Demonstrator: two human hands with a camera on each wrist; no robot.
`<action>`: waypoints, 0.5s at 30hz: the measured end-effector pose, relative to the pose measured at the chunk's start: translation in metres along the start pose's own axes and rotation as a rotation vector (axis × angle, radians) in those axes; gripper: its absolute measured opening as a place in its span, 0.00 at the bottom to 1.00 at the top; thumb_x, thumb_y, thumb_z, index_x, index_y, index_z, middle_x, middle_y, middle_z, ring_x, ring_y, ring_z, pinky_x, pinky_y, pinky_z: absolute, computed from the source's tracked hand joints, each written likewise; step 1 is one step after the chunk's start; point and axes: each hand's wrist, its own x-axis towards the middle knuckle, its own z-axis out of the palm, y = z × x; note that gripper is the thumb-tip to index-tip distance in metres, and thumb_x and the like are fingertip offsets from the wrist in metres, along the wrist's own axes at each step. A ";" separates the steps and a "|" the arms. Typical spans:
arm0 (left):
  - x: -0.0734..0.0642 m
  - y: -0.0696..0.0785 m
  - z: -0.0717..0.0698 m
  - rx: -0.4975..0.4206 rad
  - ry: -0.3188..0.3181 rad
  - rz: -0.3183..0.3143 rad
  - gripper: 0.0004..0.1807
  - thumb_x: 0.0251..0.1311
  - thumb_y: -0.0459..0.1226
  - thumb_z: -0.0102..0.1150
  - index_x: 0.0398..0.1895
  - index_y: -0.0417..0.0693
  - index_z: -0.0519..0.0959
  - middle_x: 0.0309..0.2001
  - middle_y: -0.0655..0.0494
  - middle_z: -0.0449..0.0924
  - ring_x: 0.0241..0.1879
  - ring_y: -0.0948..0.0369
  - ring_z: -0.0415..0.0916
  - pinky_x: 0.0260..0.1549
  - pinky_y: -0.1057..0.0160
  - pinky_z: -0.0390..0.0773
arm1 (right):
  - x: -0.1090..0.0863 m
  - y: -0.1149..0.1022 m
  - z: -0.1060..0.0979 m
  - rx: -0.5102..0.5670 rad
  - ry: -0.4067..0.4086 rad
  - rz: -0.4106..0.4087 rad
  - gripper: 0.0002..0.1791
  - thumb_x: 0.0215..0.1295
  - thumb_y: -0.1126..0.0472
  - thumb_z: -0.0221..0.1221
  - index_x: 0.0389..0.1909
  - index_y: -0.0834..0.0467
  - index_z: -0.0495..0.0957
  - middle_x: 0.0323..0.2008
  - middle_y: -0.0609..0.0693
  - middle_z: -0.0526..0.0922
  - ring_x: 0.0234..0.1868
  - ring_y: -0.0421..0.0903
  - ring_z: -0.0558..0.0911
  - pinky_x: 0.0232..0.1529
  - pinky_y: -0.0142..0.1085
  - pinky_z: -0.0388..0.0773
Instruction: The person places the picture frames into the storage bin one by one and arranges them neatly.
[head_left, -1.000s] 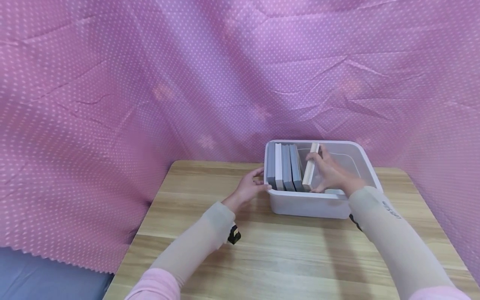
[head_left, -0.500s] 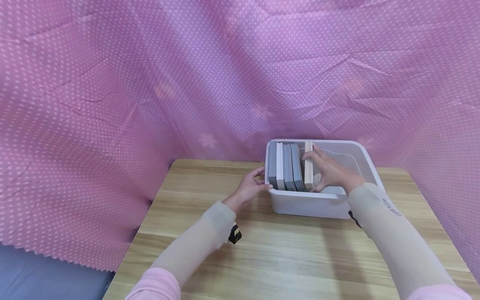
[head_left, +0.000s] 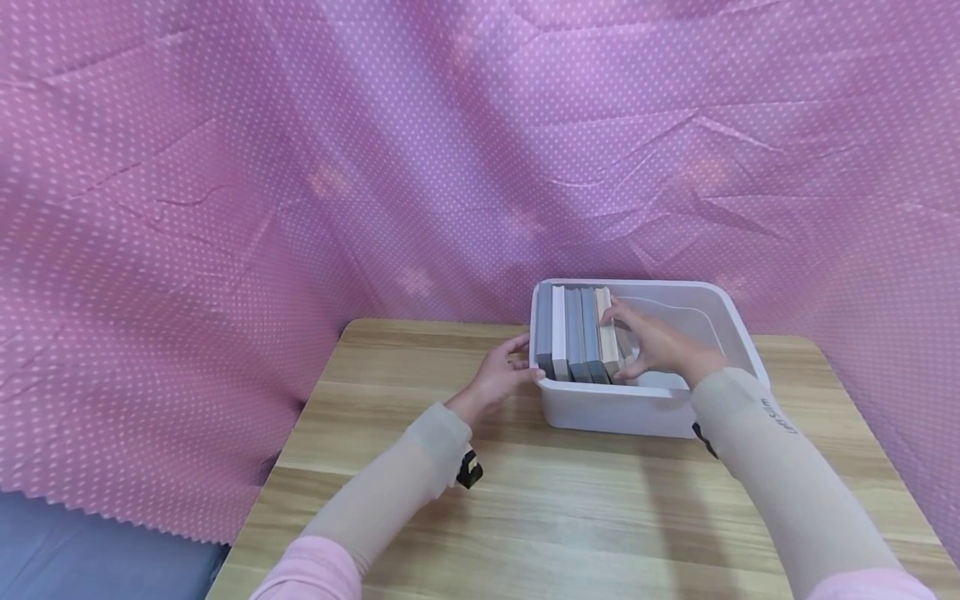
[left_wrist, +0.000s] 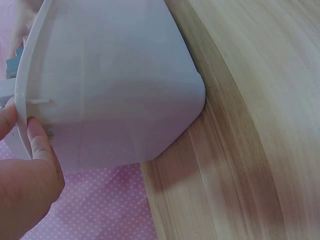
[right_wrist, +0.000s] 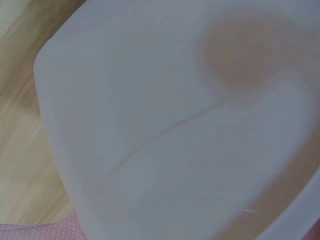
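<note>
In the head view a white plastic bin (head_left: 622, 412) holds a row of upright books along its left side. Several have grey-blue spines or edges (head_left: 574, 329), and one is white (head_left: 560, 333). My right hand (head_left: 656, 342) reaches into the bin and grips a cream-edged book (head_left: 606, 321), which stands against the right end of the row. My left hand (head_left: 498, 375) pinches the bin's left rim; the left wrist view shows thumb and finger on either side of that rim (left_wrist: 21, 90). Through the bin's wall (right_wrist: 165, 165), the right wrist view shows only a blurred hand shape.
The bin stands near the back edge of a wood-grain table (head_left: 555, 517). Right of the books, the bin's bare floor and inner wall (head_left: 697, 312) show. A pink dotted curtain (head_left: 450, 167) hangs behind and at both sides.
My right hand has moved left with the cream-edged book, which was apart from the row and tilted, and now stands close against the other books. The left hand stays on the rim.
</note>
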 end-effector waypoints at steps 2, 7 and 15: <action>0.000 0.001 0.000 -0.002 0.000 0.000 0.39 0.50 0.24 0.65 0.68 0.42 0.63 0.63 0.43 0.65 0.54 0.49 0.74 0.48 0.62 0.79 | 0.000 0.000 0.000 0.005 0.005 -0.007 0.45 0.34 0.62 0.78 0.55 0.54 0.63 0.72 0.66 0.44 0.62 0.65 0.66 0.62 0.58 0.64; 0.000 0.002 -0.001 0.005 -0.001 -0.002 0.39 0.51 0.24 0.66 0.68 0.42 0.64 0.63 0.42 0.65 0.54 0.49 0.74 0.48 0.62 0.79 | 0.000 0.001 0.000 0.019 0.008 -0.021 0.45 0.34 0.63 0.78 0.55 0.56 0.63 0.72 0.67 0.45 0.62 0.64 0.67 0.61 0.58 0.64; 0.001 0.003 -0.001 0.009 -0.005 -0.009 0.39 0.50 0.25 0.66 0.68 0.44 0.64 0.63 0.43 0.66 0.54 0.49 0.74 0.47 0.62 0.79 | 0.001 0.003 0.000 0.019 0.006 0.019 0.47 0.34 0.60 0.79 0.56 0.52 0.61 0.73 0.64 0.45 0.64 0.64 0.65 0.63 0.58 0.61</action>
